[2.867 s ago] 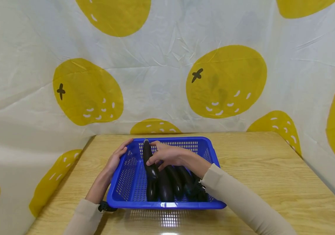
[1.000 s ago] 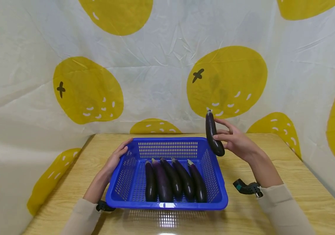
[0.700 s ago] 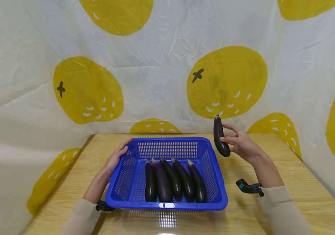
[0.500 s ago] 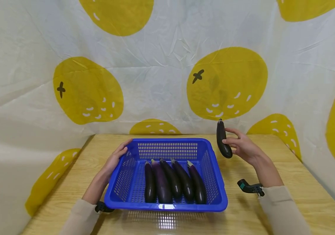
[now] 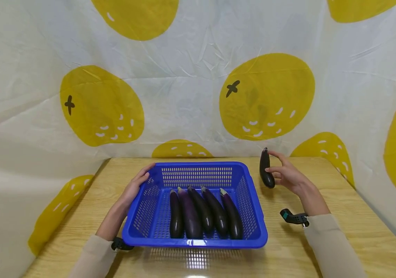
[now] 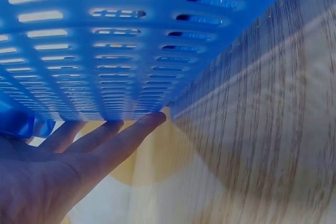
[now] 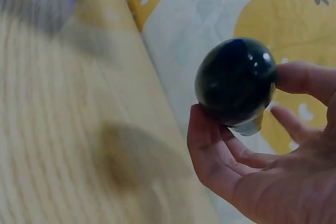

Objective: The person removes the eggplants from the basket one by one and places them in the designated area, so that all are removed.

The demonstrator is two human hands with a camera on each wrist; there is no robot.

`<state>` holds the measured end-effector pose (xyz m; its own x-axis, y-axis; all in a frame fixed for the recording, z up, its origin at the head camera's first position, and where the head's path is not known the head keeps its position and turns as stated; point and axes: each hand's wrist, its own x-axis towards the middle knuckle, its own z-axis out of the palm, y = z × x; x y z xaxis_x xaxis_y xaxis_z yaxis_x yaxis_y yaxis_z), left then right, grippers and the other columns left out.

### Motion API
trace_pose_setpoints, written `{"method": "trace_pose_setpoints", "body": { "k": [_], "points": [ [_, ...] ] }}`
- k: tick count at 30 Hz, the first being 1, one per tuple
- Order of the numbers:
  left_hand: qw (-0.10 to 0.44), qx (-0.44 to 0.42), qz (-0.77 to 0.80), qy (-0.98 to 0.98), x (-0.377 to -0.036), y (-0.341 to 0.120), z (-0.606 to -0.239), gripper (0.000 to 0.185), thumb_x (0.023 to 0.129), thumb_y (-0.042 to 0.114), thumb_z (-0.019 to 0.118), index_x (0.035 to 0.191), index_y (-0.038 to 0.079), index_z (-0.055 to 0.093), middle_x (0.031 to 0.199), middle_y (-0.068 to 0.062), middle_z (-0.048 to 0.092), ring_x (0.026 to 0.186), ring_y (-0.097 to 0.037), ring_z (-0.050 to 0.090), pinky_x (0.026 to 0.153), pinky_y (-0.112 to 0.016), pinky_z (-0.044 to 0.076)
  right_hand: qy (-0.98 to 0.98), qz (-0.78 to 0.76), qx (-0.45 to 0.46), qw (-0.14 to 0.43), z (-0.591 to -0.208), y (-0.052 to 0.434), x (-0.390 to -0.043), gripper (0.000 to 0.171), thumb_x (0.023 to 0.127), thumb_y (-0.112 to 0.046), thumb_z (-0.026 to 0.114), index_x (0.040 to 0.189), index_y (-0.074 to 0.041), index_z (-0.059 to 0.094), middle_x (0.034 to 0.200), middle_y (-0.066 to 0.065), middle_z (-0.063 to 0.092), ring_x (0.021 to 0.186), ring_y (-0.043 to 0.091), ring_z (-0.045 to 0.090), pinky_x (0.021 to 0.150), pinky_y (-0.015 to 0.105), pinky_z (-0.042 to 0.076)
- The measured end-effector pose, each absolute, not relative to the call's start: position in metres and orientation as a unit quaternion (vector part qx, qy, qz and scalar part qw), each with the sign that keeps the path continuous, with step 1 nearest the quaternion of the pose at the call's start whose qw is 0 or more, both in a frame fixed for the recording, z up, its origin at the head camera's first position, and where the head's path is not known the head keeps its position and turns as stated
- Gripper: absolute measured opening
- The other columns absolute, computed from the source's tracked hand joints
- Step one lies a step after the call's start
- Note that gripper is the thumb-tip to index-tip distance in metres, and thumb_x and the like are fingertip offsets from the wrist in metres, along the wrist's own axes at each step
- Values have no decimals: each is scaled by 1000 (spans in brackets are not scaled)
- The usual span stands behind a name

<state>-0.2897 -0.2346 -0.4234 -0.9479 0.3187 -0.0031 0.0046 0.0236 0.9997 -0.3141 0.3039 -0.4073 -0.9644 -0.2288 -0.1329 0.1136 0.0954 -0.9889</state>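
A dark, glossy eggplant [image 5: 266, 170] is pinched upright between the thumb and fingers of my right hand [image 5: 290, 175], to the right of the basket. In the right wrist view its rounded end [image 7: 236, 80] faces the camera, and the eggplant is up off the table, its shadow falling on the wood. My left hand [image 5: 133, 191] rests at the left side of the blue plastic basket [image 5: 194, 243]. The left wrist view shows its fingers [image 6: 126, 140] fairly straight against the basket's slotted outer wall. Several more eggplants [image 5: 192, 214] lie side by side inside, stems pointing away.
The basket stands on a light wooden table [image 5: 323, 200], near its front. Behind and beside the table hangs a white cloth [image 5: 184, 108] printed with yellow fruit. A black strap mount [image 5: 293, 217] sticks out from the right wrist, another [image 5: 121, 244] from the left.
My right hand has lifted one eggplant out of the basket, carried it past the right rim and lowered it somewhat beyond. My left hand has kept its place on the basket.
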Motion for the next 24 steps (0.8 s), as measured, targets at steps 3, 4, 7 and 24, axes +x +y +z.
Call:
{"method": "trace_pose_setpoints", "body": {
  "k": [3,4,7,24],
  "points": [
    [112,114,688,708,-290,-234,-424,52,115,33,28,166,24,23,172,-7,19,149,-31,29,101,-25,46,743,-655,-41,130,-414,307,-316,62,106,-16,55,162,-24,31,170,26,7,117,26,57,87,32,53],
    [112,114,687,709,-290,-235,-424,52,115,33,27,166,24,22,172,-7,19,149,-31,29,101,-25,46,747,-650,-41,132,-416,308,-316,57,106,-17,54,160,-23,36,171,25,5,124,31,53,88,31,53],
    [111,116,685,710,-290,-235,-425,52,115,34,27,166,25,22,172,-7,18,151,-33,27,101,-26,46,756,-639,-45,134,-420,308,-318,52,105,-20,57,156,-19,43,171,25,6,139,43,39,90,32,50],
    [110,118,686,709,-290,-235,-423,52,115,32,28,166,24,22,173,-9,18,152,-31,25,103,-22,43,803,-575,-75,141,-433,308,-320,76,99,-17,70,162,-6,29,159,36,31,107,18,60,81,28,54]
  ]
}}
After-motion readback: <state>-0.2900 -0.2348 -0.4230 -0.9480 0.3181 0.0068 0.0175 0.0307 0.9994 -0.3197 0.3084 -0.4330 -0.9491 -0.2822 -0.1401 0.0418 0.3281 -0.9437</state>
